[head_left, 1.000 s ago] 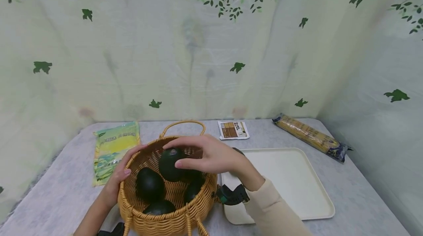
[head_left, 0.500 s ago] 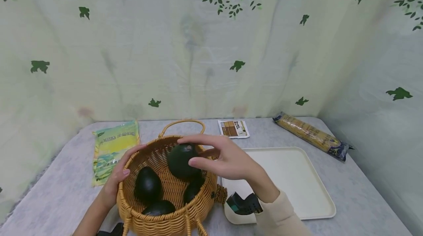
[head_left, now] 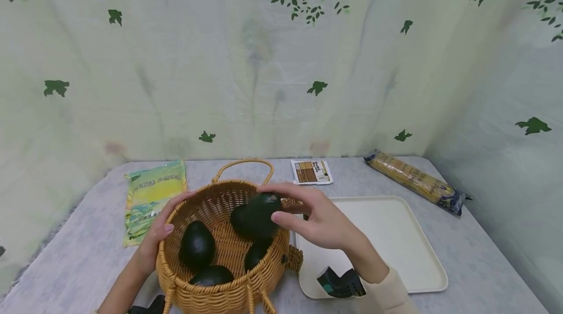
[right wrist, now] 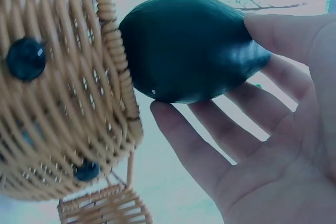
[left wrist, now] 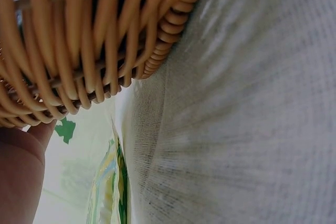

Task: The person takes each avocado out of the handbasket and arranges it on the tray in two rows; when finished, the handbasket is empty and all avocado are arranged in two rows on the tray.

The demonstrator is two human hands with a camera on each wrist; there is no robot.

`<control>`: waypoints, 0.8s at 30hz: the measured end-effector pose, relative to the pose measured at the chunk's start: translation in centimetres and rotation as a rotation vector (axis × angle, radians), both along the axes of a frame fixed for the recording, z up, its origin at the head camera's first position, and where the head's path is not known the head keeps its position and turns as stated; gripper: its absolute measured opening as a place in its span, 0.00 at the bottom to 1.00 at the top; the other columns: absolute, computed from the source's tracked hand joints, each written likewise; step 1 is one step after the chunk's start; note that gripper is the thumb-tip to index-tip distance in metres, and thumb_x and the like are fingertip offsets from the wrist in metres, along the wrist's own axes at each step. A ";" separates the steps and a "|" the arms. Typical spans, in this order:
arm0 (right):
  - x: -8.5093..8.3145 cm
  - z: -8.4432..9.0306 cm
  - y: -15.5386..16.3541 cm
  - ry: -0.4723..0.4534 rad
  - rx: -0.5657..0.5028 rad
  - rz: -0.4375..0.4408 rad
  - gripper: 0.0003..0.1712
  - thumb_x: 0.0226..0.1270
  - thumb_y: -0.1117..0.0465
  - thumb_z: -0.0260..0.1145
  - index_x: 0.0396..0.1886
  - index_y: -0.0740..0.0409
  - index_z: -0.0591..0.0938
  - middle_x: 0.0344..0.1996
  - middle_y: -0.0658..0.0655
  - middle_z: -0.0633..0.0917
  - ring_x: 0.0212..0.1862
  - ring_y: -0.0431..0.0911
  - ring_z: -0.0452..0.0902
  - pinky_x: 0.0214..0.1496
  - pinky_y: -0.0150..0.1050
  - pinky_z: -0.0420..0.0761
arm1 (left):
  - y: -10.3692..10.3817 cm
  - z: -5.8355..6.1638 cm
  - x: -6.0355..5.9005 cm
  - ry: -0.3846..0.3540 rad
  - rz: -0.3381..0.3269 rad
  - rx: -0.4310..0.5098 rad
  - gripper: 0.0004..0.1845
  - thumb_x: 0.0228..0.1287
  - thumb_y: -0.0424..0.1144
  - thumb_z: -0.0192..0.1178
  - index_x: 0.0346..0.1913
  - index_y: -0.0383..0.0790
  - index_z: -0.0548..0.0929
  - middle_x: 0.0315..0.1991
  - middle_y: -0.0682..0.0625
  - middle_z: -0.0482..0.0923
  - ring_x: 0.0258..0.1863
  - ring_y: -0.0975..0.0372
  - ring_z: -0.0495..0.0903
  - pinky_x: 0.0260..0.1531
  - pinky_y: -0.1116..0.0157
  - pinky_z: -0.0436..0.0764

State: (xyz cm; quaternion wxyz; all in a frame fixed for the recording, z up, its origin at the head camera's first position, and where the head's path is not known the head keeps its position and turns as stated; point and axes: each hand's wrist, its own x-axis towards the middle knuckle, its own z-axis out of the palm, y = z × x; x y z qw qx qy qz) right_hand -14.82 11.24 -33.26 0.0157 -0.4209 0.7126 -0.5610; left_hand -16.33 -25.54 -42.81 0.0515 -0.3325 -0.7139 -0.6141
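Note:
My right hand pinches a dark green avocado between thumb and fingers, at the right side of the basket's mouth. In the right wrist view the avocado shows whole beside the rim, its narrow end toward the palm. The round wicker basket stands tilted toward me. Inside it lie one avocado at left, another at the front and a third at right, partly hidden. My left hand holds the basket's left rim; in the left wrist view the woven side covers most of that hand.
Right of the basket lies a cream tray. A green-yellow bag lies behind the left hand, a small brown-and-white packet at the back, and a long pack of noodles at the back right. The basket's handle stands up behind it.
My right hand has moved right and slightly toward me with the avocado, from over the basket's middle to its right rim. The left hand stays on the rim.

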 end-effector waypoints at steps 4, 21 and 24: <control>0.2 -0.3 0.6 0.011 -0.004 -0.030 0.25 0.77 0.66 0.61 0.71 0.56 0.76 0.65 0.58 0.81 0.61 0.48 0.81 0.55 0.44 0.85 | 0.1 0.0 0.1 -0.007 -0.001 0.007 0.34 0.74 0.40 0.32 0.78 0.26 0.55 0.76 0.50 0.63 0.72 0.64 0.67 0.64 0.71 0.70; 0.0 0.2 2.8 0.130 0.060 -0.171 0.27 0.77 0.67 0.61 0.73 0.54 0.74 0.66 0.56 0.81 0.61 0.47 0.83 0.56 0.42 0.84 | 0.3 0.4 0.1 -0.028 -0.020 0.028 0.34 0.74 0.40 0.33 0.79 0.27 0.53 0.76 0.50 0.61 0.73 0.64 0.66 0.64 0.70 0.70; -0.1 0.3 3.3 0.117 0.081 -0.199 0.28 0.77 0.66 0.61 0.74 0.53 0.74 0.68 0.55 0.79 0.63 0.47 0.81 0.56 0.42 0.84 | 0.3 0.4 0.1 -0.038 -0.010 0.016 0.34 0.74 0.41 0.33 0.79 0.26 0.52 0.76 0.51 0.61 0.72 0.65 0.66 0.63 0.70 0.71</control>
